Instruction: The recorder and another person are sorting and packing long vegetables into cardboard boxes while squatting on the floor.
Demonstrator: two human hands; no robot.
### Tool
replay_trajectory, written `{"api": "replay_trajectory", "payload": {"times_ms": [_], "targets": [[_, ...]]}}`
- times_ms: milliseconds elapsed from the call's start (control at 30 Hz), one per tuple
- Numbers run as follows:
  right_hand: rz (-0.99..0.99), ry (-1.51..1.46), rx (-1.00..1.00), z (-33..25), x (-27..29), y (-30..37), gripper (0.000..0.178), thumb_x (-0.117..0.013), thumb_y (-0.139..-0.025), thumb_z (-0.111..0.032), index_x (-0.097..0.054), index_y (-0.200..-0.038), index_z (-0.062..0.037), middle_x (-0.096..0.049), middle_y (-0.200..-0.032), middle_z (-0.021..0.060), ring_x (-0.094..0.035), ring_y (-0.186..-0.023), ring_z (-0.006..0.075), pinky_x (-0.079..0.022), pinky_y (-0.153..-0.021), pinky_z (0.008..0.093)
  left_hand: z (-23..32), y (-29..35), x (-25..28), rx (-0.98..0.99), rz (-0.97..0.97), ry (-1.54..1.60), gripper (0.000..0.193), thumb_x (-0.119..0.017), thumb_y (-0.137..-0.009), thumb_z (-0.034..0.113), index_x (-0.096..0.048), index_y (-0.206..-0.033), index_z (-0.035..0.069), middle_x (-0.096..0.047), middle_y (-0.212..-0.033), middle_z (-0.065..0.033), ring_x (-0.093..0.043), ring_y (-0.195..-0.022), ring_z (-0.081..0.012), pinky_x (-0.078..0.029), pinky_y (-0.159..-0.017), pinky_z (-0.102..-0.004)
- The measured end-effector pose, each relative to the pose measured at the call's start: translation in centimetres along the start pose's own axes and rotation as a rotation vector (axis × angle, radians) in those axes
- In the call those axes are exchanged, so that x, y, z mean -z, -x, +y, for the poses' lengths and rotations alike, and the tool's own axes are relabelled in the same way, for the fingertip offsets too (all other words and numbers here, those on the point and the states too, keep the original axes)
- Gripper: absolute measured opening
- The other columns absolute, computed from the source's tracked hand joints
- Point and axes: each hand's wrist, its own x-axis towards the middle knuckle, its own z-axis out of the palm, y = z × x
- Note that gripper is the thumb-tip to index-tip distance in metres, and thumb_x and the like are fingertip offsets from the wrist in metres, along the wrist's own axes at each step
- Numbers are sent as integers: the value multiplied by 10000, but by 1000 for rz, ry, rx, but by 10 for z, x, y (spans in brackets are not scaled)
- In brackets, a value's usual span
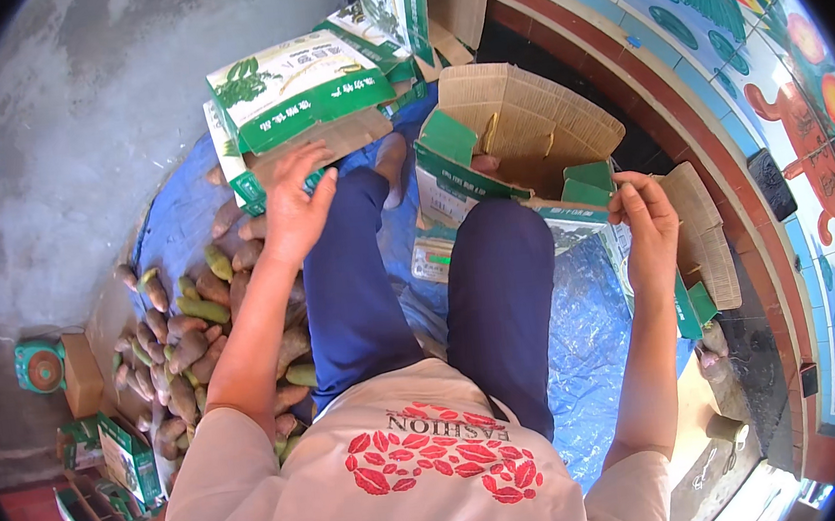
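My left hand (296, 204) is stretched out at the near edge of a closed white and green cardboard box (304, 75), its thumb apart from its fingers. Whether its fingers press on the cardboard I cannot tell. My right hand (647, 223) is closed, pinching the right corner of an open cardboard box (491, 190) just beyond my knees. This box's brown far flap (533, 104) stands up and its green side flaps are folded outward. Part of a pale reddish root (485, 164) shows inside; the rest of its contents is hidden.
Several long radishes, green and brown with soil, lie in a heap (185, 348) to my left on a blue plastic sheet (586, 345). More boxes (398, 6) are stacked at the far side. A tiled wall (806, 123) runs along the right. A teal round device (41, 367) stands far left.
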Motion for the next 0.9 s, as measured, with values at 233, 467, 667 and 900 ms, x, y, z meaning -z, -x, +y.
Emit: {"api": "replay_trajectory", "payload": {"times_ms": [233, 467, 667, 900], "targets": [[0, 152, 18, 35, -11, -29, 134, -526, -923, -102, -616, -991, -31, -561, -755, -8, -521, -716, 64, -439, -659, 210, 25, -14, -35, -92, -163, 102, 222, -639, -768, 66, -626, -988, 40, -601, -1115, -141, -521, -1107, -326, -405, -953, -392], [-20, 518, 59, 80, -27, -38, 123, -566, -856, -72, -614, -946, -3, -627, -768, 126, -615, -699, 198, -479, -642, 303, 36, -22, -52, -134, -296, 128, 204, -644, -764, 83, -627, -964, 53, -603, -1131, -115, -505, -1143, -322, -389, -981, -421], [-43, 750, 159, 91, -33, -40, 125, -577, -833, -81, -613, -922, 0, -617, -772, 155, -602, -683, 272, -471, -637, 341, 43, -26, -71, -218, -372, 128, 229, -633, -768, 72, -621, -995, 47, -589, -1163, -119, -486, -1174, -311, -384, -989, -416], [10, 968, 393, 68, -38, -102, 186, -610, -790, -94, -598, -966, -34, -607, -918, 154, -593, -851, 337, -476, -737, 402, 59, -29, -112, -354, -520, 21, 369, -692, -745, 172, -590, -1086, 76, -560, -1186, -117, -442, -1214, -316, -291, -1047, -473]]}}
